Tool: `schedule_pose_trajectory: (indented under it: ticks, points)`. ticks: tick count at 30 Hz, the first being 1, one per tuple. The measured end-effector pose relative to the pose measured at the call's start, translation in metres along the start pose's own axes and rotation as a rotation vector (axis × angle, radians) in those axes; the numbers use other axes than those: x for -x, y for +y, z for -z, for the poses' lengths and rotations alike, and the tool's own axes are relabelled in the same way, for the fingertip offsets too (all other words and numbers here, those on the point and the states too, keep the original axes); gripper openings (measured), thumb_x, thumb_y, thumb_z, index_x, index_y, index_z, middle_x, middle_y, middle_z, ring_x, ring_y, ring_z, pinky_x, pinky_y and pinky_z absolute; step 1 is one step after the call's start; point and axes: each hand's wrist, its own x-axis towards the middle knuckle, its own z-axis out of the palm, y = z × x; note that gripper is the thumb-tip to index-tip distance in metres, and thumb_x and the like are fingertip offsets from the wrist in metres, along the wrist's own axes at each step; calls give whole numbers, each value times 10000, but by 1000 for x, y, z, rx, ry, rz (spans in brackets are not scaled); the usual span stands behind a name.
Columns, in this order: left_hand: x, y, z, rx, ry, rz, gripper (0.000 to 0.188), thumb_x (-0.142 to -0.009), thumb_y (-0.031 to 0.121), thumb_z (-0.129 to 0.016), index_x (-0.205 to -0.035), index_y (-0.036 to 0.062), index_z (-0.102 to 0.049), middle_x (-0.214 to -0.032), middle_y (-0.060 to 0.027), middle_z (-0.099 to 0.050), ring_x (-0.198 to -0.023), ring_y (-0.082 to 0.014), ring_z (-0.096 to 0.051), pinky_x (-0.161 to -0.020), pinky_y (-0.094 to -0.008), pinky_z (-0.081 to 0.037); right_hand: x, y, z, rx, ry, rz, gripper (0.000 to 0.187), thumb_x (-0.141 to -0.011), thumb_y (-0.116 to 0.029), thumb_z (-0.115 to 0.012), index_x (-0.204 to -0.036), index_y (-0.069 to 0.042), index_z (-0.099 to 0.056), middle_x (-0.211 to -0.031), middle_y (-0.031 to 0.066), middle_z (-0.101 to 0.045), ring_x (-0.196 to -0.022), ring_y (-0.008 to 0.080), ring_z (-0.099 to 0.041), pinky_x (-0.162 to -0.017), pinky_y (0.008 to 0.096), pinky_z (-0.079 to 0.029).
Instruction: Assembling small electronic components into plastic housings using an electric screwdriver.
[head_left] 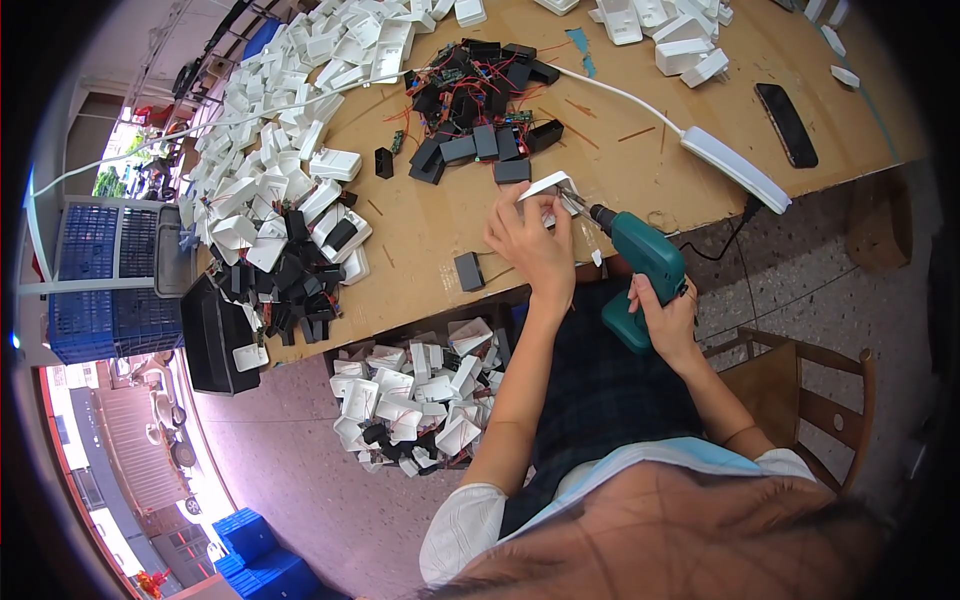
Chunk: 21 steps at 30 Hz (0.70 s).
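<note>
My left hand [533, 240] pinches a small white plastic casing [546, 185] just above the table's near edge. In my right hand [668, 315] is a green cordless drill [640, 245], my fingers wrapped round its handle. The drill's tip points left at the casing and meets it or comes very close; I cannot tell which. Part of the casing is hidden behind my left fingers. Nearest to my left hand on the table are a black box [469, 271] and, farther off, a pile of black boxes [485, 95] with red wires and green circuit boards.
White casings [300, 100] heap along the table's left side. A white power strip [735, 170] and a phone [786, 125] lie right. A black bin [215, 335] stands at the left corner. Below is a container of white casings [410, 390]; a wooden chair [815, 400] stands right.
</note>
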Motion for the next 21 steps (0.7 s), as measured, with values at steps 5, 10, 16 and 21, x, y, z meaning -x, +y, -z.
schedule_pose_trajectory:
  ticks: [5, 10, 16, 21]
  points:
    - [1, -2, -1, 11, 2, 0, 143, -790, 111, -774, -876, 79, -664, -1232, -59, -590, -1228, -301, -525, -1030, -478, -331, 0, -2, -2, -77, 6, -51, 191, -1022, -144, -607, -1017, 46, -627, -787, 62, -648, -658, 118, -626, -624, 279, -509]
    - [2, -2, -1, 20, 2, -5, 141, -786, 109, -770, -878, 81, -667, -1229, -58, -592, -1236, -305, -522, -1030, -476, -331, 1, -2, -2, -71, 1, -48, 201, -1023, -148, -606, -1035, 51, -632, -791, 66, -651, -661, 123, -629, -627, 280, -509]
    - [2, -3, -2, -11, 18, -18, 143, -774, 132, -786, -868, 94, -685, -1215, -58, -599, -1185, -299, -524, -1025, -460, -337, 1, 2, -3, -97, 1, -66, 213, -1028, -161, -602, -1049, 49, -630, -797, 69, -651, -662, 125, -628, -626, 280, -509]
    - [1, -4, -2, -12, 23, -27, 147, -770, 131, -787, -866, 92, -683, -1210, -57, -602, -1181, -300, -524, -1021, -460, -338, 2, 2, -4, -94, 11, -52, 210, -1030, -165, -604, -1032, 44, -627, -800, 69, -649, -663, 126, -627, -625, 281, -510]
